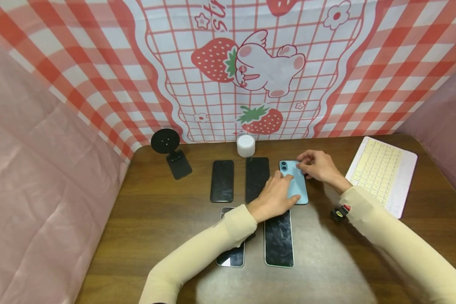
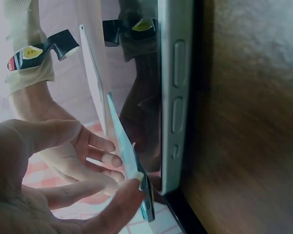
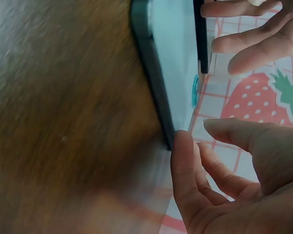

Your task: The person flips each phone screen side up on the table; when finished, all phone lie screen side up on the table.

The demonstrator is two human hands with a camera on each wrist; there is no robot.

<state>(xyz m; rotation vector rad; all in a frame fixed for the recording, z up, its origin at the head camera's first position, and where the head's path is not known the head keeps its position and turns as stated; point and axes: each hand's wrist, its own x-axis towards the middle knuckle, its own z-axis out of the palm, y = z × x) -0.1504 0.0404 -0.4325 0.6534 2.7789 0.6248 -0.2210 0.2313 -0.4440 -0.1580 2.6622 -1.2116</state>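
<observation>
A light blue phone [image 1: 298, 185] lies back up on the wooden table, its two camera lenses toward the far left corner. My left hand [image 1: 274, 197] reaches over its left side with fingers spread. In the left wrist view, a fingertip of that hand is by the phone's camera end, the thumb apart from it. At the far right corner my right hand [image 1: 318, 166] touches the phone's edge with a fingertip. The right wrist view shows its thumb held away from the phone [image 3: 178, 63]. Black phones [image 1: 256, 177] [image 1: 279, 242] lie beside and below the left hand.
Another black phone [image 1: 222, 181] lies left, and one [image 1: 232, 258] is partly hidden under the left sleeve. Behind them stand a black folding stand [image 1: 179, 164] and a small white cylinder [image 1: 246, 146]. A white keyboard [image 1: 381, 173] lies right. A patterned cloth [image 1: 197, 97] hangs behind the table.
</observation>
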